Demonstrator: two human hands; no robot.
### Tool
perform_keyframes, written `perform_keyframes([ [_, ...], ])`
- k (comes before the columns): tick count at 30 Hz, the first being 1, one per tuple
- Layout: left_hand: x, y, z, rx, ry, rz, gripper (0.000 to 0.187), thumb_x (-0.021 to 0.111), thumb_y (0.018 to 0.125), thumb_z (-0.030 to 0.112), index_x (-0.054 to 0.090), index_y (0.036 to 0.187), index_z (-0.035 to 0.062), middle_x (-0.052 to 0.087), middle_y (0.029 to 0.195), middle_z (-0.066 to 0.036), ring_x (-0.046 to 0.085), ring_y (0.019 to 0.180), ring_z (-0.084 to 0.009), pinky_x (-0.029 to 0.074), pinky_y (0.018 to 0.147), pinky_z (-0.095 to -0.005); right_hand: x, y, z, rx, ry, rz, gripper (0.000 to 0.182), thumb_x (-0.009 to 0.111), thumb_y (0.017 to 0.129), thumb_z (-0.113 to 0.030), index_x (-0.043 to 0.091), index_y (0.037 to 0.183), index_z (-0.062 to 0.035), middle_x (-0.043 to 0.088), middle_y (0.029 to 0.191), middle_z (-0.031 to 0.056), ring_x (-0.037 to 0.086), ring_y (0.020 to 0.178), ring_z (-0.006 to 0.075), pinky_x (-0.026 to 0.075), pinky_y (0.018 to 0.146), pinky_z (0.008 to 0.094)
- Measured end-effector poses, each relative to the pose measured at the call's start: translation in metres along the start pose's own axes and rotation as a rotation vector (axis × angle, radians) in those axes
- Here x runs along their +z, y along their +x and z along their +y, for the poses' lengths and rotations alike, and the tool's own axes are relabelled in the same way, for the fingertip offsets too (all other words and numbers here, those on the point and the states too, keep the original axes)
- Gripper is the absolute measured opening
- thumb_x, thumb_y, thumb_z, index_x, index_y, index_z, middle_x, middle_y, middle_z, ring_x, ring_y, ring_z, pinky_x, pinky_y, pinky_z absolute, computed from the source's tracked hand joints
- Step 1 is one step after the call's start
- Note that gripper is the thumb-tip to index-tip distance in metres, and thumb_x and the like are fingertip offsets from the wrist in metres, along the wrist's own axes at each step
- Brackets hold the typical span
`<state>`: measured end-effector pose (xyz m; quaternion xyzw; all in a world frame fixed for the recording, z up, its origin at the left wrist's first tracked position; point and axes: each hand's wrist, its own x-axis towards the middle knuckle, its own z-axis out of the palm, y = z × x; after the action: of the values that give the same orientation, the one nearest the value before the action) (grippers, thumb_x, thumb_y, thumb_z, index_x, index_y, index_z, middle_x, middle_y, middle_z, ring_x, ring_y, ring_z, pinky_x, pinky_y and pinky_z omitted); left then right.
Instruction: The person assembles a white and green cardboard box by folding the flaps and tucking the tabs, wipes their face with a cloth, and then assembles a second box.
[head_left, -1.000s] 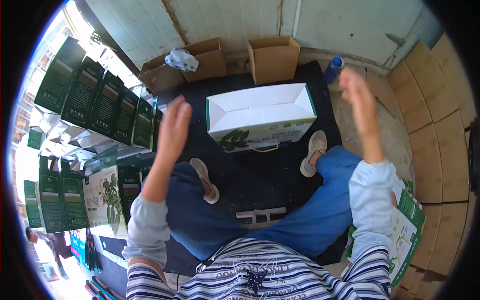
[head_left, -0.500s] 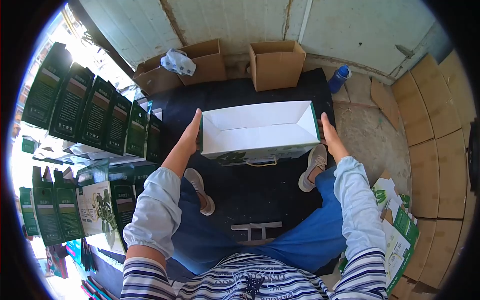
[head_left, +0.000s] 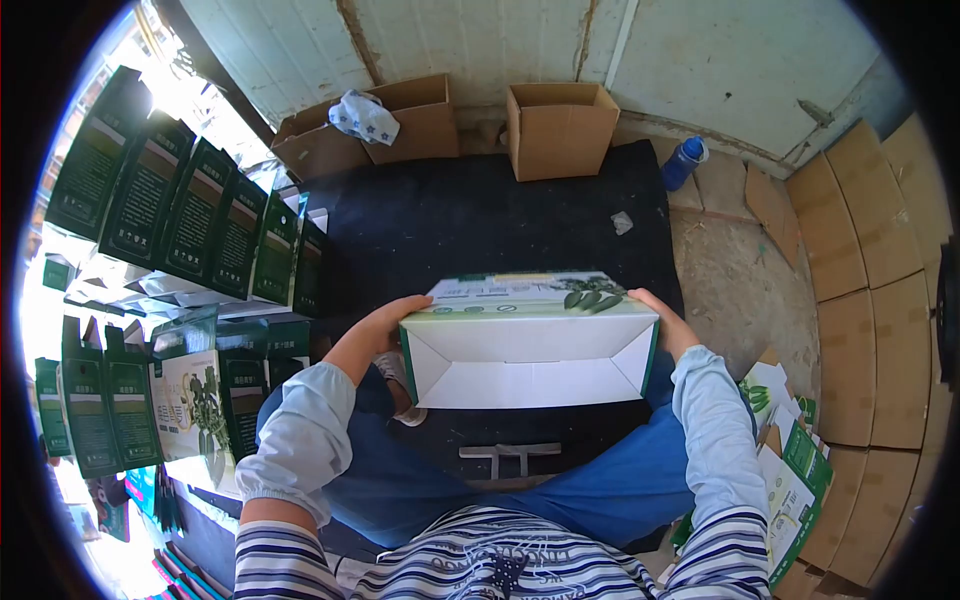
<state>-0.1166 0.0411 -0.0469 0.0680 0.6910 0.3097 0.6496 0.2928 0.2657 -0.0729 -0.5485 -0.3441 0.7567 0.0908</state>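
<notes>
Between my two hands is a white-and-green printed carton (head_left: 537, 345), held above the black mat in front of my knees. Its white inner side, with slanting corner folds and a seam, faces me, while a printed side with green leaves points up and away. My left hand (head_left: 392, 322) grips the left end, fingers over the far edge. At the opposite end, my right hand (head_left: 664, 312) presses the right upper corner. Parts of the fingers on both hands are hidden behind the carton.
Stacks of green printed cartons (head_left: 165, 215) stand at left. Two open brown boxes (head_left: 560, 140) and a blue bottle (head_left: 684, 163) are by the wall. Brown boxes (head_left: 845, 340) pile up at right, near flat printed cardboard (head_left: 790, 500). A small stool (head_left: 510, 455) sits below me.
Both hands have brought the carton closer to me and turned it, so the leaf-printed side that faced me now points up and away. A small clear scrap on the mat has come into view.
</notes>
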Motion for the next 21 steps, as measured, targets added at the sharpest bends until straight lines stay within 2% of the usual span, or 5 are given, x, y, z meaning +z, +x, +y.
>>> perform_keyframes([
  [5,-0.001,-0.036,0.011,0.530,-0.095,0.032,0.042,0.057,0.089,0.033,0.055,0.121,0.0065,0.059,0.118,-0.012,0.059,0.103,-0.0210,0.048,0.085,-0.0337,0.024,-0.034,-0.024,-0.264,0.034,-0.124,0.035,0.049,0.088,-0.025,0.057,0.113,-0.0021,0.061,0.108,0.0088,0.057,0.098,0.0191,0.046,0.087,0.0319],
  [6,-0.014,-0.032,0.011,0.575,-0.099,0.017,0.061,0.055,0.087,0.043,0.045,0.133,0.0026,0.052,0.128,-0.014,0.048,0.118,-0.0250,0.038,0.096,-0.0446,0.026,-0.035,-0.026,-0.430,-0.015,-0.168,0.037,0.048,0.088,-0.024,0.054,0.117,-0.0020,0.058,0.113,0.0091,0.055,0.102,0.0197,0.045,0.088,0.0329],
  [13,-0.014,-0.061,0.011,0.344,-0.304,0.058,0.100,0.023,0.078,0.084,0.032,0.143,0.0074,0.037,0.141,-0.021,0.028,0.134,-0.0404,0.021,0.107,-0.0581,0.033,-0.041,-0.036,-0.410,0.096,-0.062,0.059,0.049,0.090,-0.052,0.048,0.129,-0.0079,0.053,0.121,0.0083,0.051,0.109,0.0206,0.042,0.090,0.0411],
  [19,0.008,-0.059,-0.012,0.226,-0.182,0.010,0.104,0.023,0.074,0.088,0.029,0.146,0.0137,0.036,0.144,-0.018,0.033,0.132,-0.0402,0.025,0.103,-0.0607,-0.019,0.016,0.031,-0.385,0.070,-0.110,0.045,0.053,0.090,-0.043,0.052,0.122,-0.0103,0.061,0.107,0.0077,0.062,0.092,0.0243,0.051,0.074,0.0409],
  [21,0.007,-0.057,-0.019,0.228,-0.127,0.001,0.096,0.029,0.078,0.083,0.032,0.144,0.0134,0.039,0.141,-0.019,0.038,0.128,-0.0396,0.029,0.102,-0.0598,-0.009,0.014,0.033,-0.238,0.123,-0.055,0.053,0.053,0.090,-0.042,0.049,0.129,-0.0060,0.057,0.124,0.0128,0.058,0.106,0.0317,0.048,0.086,0.0535],
])
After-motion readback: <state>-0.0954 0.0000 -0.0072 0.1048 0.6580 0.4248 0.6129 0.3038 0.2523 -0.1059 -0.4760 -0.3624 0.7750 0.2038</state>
